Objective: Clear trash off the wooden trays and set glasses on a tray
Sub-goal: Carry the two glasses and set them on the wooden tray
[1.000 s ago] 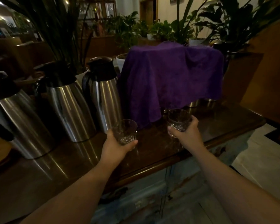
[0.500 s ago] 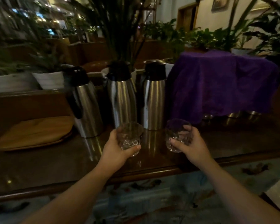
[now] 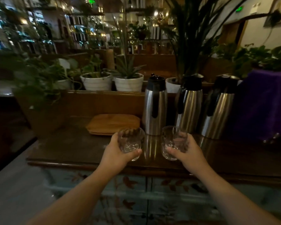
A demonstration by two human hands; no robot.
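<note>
My left hand [image 3: 116, 152] grips a clear cut-glass tumbler [image 3: 131, 144] held upright over the dark wooden counter [image 3: 68, 148]. My right hand [image 3: 187, 151] grips a second tumbler [image 3: 173, 142] of the same kind, a little to the right. Both glasses look empty. A stack of light wooden trays [image 3: 112, 123] lies on the counter just beyond and left of the left glass, its top bare.
Three steel vacuum jugs [image 3: 155, 106] [image 3: 189, 104] [image 3: 217, 106] stand in a row right of the trays. A purple cloth [image 3: 264, 103] covers something at far right. White plant pots [image 3: 128, 82] sit on the ledge behind. The counter ends at left, floor [image 3: 10, 184] below.
The view has swung left along the counter. The jugs and purple cloth slid right, the wooden trays came toward the centre, and both hands carried their glasses leftward.
</note>
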